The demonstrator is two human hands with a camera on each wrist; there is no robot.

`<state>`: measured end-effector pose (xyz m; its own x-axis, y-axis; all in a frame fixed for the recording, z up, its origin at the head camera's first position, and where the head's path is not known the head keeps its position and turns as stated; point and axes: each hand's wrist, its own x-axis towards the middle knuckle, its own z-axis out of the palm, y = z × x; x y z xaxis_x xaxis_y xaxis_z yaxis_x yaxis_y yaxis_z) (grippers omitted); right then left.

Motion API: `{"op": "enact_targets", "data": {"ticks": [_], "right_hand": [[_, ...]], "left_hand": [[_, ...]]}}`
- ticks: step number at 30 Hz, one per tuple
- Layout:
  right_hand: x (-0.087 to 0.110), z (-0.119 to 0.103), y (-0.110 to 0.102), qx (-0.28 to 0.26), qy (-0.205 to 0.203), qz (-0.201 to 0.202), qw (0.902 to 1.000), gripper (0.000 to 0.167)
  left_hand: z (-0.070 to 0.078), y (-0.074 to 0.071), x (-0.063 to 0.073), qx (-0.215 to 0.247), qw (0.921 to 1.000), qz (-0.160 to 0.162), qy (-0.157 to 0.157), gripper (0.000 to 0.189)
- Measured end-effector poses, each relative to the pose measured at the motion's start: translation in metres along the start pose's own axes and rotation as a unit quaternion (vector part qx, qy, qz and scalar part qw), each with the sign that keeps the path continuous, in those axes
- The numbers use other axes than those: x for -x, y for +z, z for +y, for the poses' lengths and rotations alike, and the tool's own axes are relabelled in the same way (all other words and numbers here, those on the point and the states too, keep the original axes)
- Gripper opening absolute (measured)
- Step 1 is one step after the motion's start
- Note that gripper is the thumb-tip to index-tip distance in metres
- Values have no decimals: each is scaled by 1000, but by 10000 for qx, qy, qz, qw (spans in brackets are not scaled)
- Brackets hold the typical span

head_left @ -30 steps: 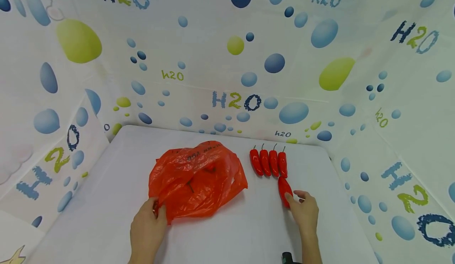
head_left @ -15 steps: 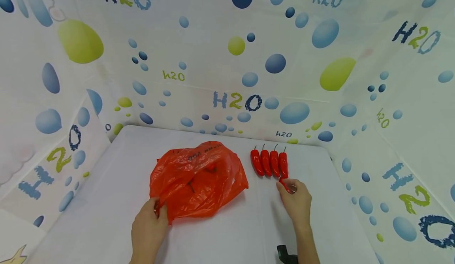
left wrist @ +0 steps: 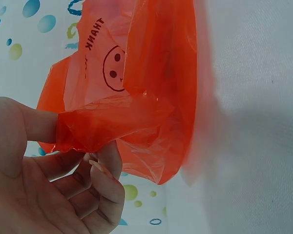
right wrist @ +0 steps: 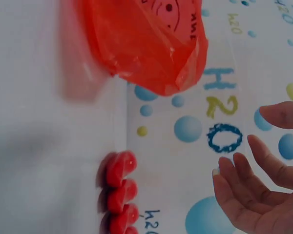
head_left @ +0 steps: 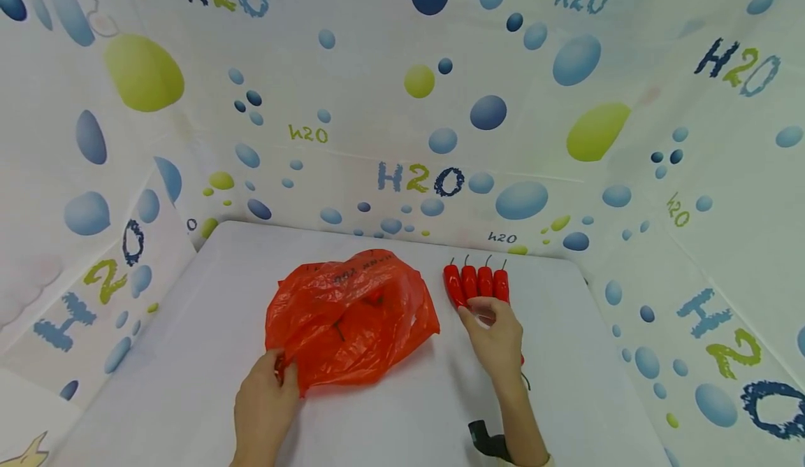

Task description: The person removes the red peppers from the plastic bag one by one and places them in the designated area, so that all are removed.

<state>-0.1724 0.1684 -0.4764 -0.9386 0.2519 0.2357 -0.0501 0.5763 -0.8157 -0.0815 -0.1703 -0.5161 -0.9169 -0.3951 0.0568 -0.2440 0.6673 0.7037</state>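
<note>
My left hand pinches the near left edge of a crumpled orange-red plastic bag between thumb and fingers. In the left wrist view the bag's film is bunched under the thumb, and a printed smiley shows. My right hand hovers at the near ends of a row of red chili peppers. Its thumb and loosely bent fingers stand apart with nothing between them in the right wrist view. Another red chili pepper lies mostly hidden behind the right wrist; only a red bit and its stem show.
A white-covered table carries everything. Behind and at both sides hangs a white curtain with blue and green dots and H2O lettering. A black device sits at the right wrist.
My right hand has let go of the lone chili pepper and moved left and forward to the row. The left hand keeps its hold on the bag, and the bag stays put.
</note>
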Motion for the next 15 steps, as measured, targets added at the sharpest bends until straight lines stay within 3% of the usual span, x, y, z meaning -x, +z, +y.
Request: {"op": "enact_targets", "data": {"ticks": [8,15], "right_hand": [[3,-14,18,-369,-294,-471,9978,25],[3,-24,34,-544,-826,-1129,9887,23]], "left_hand": [[1,0,1,27,10000,64,13,33],[0,0,1,33,10000,70,-2,33]]}}
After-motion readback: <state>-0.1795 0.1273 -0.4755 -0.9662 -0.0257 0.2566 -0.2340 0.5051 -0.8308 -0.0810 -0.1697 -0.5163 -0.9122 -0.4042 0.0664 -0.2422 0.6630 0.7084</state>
